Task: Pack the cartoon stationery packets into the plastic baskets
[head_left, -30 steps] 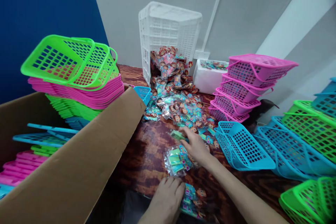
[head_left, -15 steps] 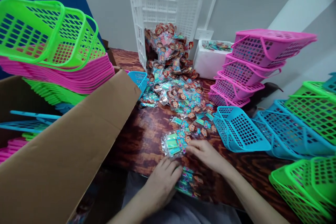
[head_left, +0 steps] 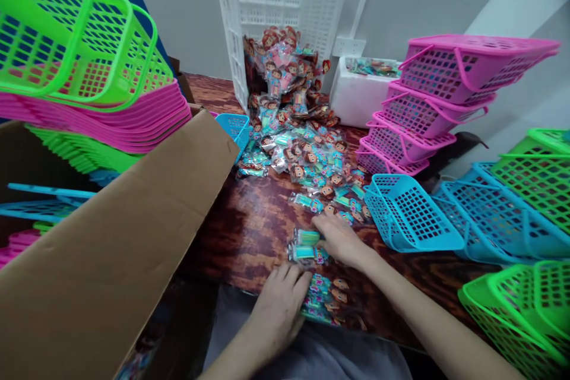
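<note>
Small clear packets with green sticks and cartoon-head labels lie before me. My left hand [head_left: 281,303] is palm down at the table's front edge. Its bent fingers close over the left end of a row of packets [head_left: 323,300], with the thumb hidden. Farther up, my right hand [head_left: 341,238] has its fingers drawn together at the right end of two packets [head_left: 307,244] lying one above the other. Its fingertips touch them and are partly hidden. Just beyond it, loose packets [head_left: 307,202] spread out from a large heap [head_left: 303,154].
A white plastic crate [head_left: 229,29] lies on its side behind the heap. At left is a cardboard box [head_left: 133,225] with stacked baskets [head_left: 102,41]. At right stand pink baskets [head_left: 439,74], a blue basket [head_left: 407,219] and green baskets [head_left: 521,303]. A white foam box [head_left: 358,92] sits behind.
My right hand has moved up and slightly away from me, towards the loose packets. The fanned bunch beside it is gone; two packets lie there. My left hand has barely moved.
</note>
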`<state>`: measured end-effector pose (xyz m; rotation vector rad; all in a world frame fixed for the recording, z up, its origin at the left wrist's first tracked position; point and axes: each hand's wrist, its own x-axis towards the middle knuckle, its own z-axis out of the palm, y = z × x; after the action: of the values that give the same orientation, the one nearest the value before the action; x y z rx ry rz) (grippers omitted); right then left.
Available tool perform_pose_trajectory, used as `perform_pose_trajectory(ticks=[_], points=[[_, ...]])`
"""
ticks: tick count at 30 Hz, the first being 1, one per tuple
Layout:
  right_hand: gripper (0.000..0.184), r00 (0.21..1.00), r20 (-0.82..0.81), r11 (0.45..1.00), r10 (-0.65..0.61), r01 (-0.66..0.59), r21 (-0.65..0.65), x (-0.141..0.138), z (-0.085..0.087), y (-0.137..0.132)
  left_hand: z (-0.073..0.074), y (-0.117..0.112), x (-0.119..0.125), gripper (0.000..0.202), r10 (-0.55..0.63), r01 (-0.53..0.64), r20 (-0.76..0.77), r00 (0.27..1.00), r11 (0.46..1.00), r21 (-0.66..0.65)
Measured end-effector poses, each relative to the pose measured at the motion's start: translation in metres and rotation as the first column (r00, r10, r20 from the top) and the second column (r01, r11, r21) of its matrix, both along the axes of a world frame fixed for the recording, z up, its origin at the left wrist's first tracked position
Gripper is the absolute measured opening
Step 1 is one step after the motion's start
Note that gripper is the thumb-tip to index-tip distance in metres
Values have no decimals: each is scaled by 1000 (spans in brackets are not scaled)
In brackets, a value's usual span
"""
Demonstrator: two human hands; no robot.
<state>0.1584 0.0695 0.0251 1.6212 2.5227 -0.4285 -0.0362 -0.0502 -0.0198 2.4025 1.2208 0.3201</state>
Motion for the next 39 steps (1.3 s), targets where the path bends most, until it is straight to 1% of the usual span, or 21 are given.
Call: perform_pose_trajectory(ticks=[2,3,5,7,9,12,14,16,19,20,21,22,23,25,27,29,32,34,36,38,39], points=[[16,998,-44,996,-50,52,66,12,1,-8,0,-1,0,67,2,-2,20,1000,1000,1],[12,995,-79,995,-67,72,71,16,1,-14,0,-1,-1,68,3,-3,24,1000,1000,1],[4,986,-156,998,-58,60,11,19,0,-26,1,-2,-1,68,5,-6,28,1000,1000,6],[7,974,-224,999,-21,12,-42,17,-3,-37,1,-3,0,67,13,-13,26,1000,1000,8],[7,961,-277,1000,-3,-5,-28,14,-8,-42,1,-4,0,66,18,-18,21,1000,1000,9],[5,934,-356,999,-31,23,-28,10,-16,-30,1,-4,1,64,18,-18,14,1000,1000,3],[5,939,-341,998,-51,35,-53,8,-20,-15,2,-5,1,63,22,-22,14,1000,1000,-13],[14,966,-251,998,-55,47,-40,3,-23,-2,3,-5,1,65,30,-29,14,999,999,-32],[47,993,-100,998,-65,67,19,-10,-22,9,4,-5,2,66,39,-39,12,999,998,-55],[55,995,-60,997,-78,79,18,-15,-21,12,4,-5,2,66,42,-41,13,999,997,-59],[58,995,-25,996,-94,94,2,-20,-19,14,5,-4,3,66,47,-46,15,999,997,-63],[56,994,5,993,-112,112,-26,-23,-18,18,5,-4,3,65,53,-51,20,998,997,-65],[49,992,26,990,-128,129,-57,-25,-16,22,5,-4,3,64,59,-57,28,998,996,-66],[32,989,34,985,-142,144,-96,-25,-12,31,6,-4,4,64,69,-66,49,996,996,-65],[19,991,11,985,-136,137,-101,-18,-6,37,7,-6,4,64,80,-75,70,994,995,-62],[12,993,-34,990,-110,107,-87,-6,5,39,7,-8,4,59,90,-86,86,992,995,-55],[7,982,-186,995,-41,23,-97,9,23,29,7,-10,5,54,104,-100,98,990,994,-47],[8,954,-301,990,-1,-41,-133,11,30,14,6,-10,5,53,106,-102,97,990,994,-47],[19,931,-363,980,39,-106,-167,5,28,-4,7,-9,5,52,97,-93,91,991,994,-48],[26,937,-342,975,63,-131,-178,-3,17,-23,7,-8,4,50,88,-84,83,993,995,-49],[25,952,-300,976,63,-121,-179,-7,10,-32,7,-7,4,50,84,-80,79,993,996,-49]])
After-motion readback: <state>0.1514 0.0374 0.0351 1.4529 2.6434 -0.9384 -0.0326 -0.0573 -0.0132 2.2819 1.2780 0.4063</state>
